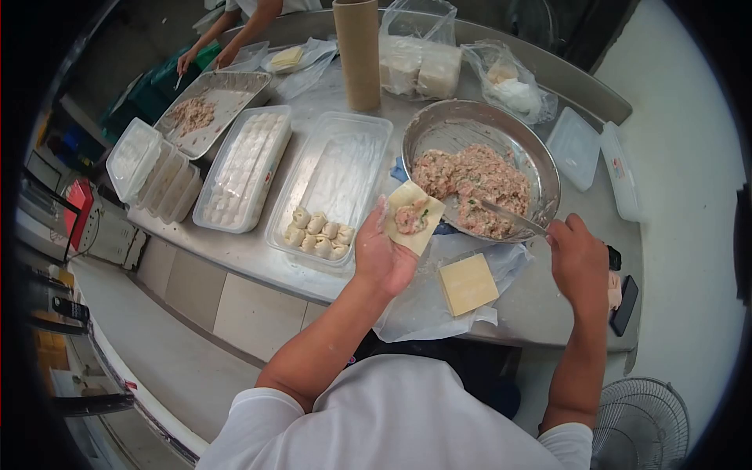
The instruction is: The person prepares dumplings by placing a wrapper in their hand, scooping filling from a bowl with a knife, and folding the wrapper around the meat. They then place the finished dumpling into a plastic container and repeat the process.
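Note:
On my left hand [381, 254] lies a square dumpling wrapper [425, 230] with a dab of pink meat filling [409, 218] on it; the fingers underneath are mostly hidden. My right hand [578, 258] grips the handle of a metal spreading knife [513, 218], whose blade reaches into the minced meat [489, 188] in a round steel bowl [551, 160]. Below the bowl, a stack of yellow wrappers [468, 283] rests on a plastic sheet. Left of my left hand, several folded dumplings [317, 235] sit at the near end of a clear plastic tray [345, 125].
Filled lidded containers [244, 168] stand at the left. Farther back are a cardboard tube [358, 55] and bagged white blocks [423, 69]. Another person's hands [225, 56] work over a metal tray [227, 98] with meat. A phone [623, 305] lies near the right edge, a fan [642, 423] below.

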`<state>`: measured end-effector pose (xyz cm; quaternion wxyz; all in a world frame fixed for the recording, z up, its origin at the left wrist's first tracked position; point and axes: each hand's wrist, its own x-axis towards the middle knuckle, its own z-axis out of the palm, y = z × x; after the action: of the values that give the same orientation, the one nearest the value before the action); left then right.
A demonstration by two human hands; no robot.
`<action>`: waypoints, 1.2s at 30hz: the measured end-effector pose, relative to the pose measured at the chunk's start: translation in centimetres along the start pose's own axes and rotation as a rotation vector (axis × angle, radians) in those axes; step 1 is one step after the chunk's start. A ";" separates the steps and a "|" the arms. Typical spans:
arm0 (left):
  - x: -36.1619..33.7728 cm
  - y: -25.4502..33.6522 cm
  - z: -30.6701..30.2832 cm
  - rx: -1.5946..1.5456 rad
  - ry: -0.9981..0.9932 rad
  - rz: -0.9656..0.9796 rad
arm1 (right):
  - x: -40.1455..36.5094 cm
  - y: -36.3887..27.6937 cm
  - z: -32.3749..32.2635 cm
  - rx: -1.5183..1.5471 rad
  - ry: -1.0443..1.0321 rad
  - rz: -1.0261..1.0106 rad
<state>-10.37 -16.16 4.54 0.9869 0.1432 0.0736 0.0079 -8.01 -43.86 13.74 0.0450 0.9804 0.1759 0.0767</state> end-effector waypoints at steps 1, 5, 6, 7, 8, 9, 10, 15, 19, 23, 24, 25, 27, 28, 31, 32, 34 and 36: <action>0.1 -0.2 0.0 -0.004 0.002 0.001 | -0.8 -0.6 0.6 0.162 0.139 -0.047; 0.7 -1.7 -0.2 0.044 0.058 -0.046 | -2.5 -4.6 3.5 0.457 0.391 -0.254; 0.7 -1.9 -0.3 0.106 0.090 -0.032 | -2.7 -5.2 4.9 0.459 0.390 -0.247; 0.7 -1.8 0.0 0.109 0.090 -0.035 | -2.8 -5.8 6.3 0.482 0.394 -0.240; 0.6 -1.7 0.4 0.098 0.074 -0.047 | -2.9 -6.0 7.1 0.506 0.397 -0.237; 0.5 -1.4 0.7 0.085 0.055 -0.052 | -2.9 -6.0 6.7 0.507 0.399 -0.244; 0.2 -0.9 0.9 0.085 0.057 -0.043 | -2.9 -6.0 5.9 0.522 0.405 -0.244; -0.8 0.5 0.2 0.210 -0.124 -0.051 | -3.2 -5.5 1.8 0.746 0.407 -0.192; -1.4 0.8 -0.4 1.216 -0.259 0.217 | -3.2 -5.9 1.5 0.779 0.252 -0.242; -1.5 2.1 0.4 1.631 -0.174 0.300 | -3.4 -5.8 0.8 0.637 0.112 -0.314; -1.5 2.0 -0.4 1.655 -0.248 0.422 | -3.5 -5.4 0.2 0.639 0.111 -0.313; -1.3 2.0 -1.1 1.655 -0.247 0.421 | -3.5 -4.8 -0.7 0.613 0.068 -0.311; -1.0 2.2 -1.8 1.802 -0.368 0.681 | -3.5 -4.1 -1.6 0.585 0.021 -0.312; -0.8 2.4 -1.8 1.800 -0.361 0.683 | -3.5 -3.9 -1.8 0.673 0.051 -0.243; -1.0 2.6 -0.9 1.455 -0.217 0.318 | -3.4 -4.0 -0.2 0.826 0.057 -0.125; -1.6 2.4 0.1 1.279 -0.209 0.253 | -3.4 -4.3 1.1 0.895 0.038 -0.062; -2.0 0.9 0.6 1.043 -0.186 0.200 | -3.4 -6.8 4.1 1.130 -0.014 0.003; -2.4 -1.3 0.8 0.847 -0.185 0.190 | -3.3 -10.1 4.6 1.362 -0.061 0.085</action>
<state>-12.60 -17.73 5.29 0.8385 0.5412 -0.0316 0.0547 -13.71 -35.90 7.58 -0.5803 0.7977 0.1450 -0.0770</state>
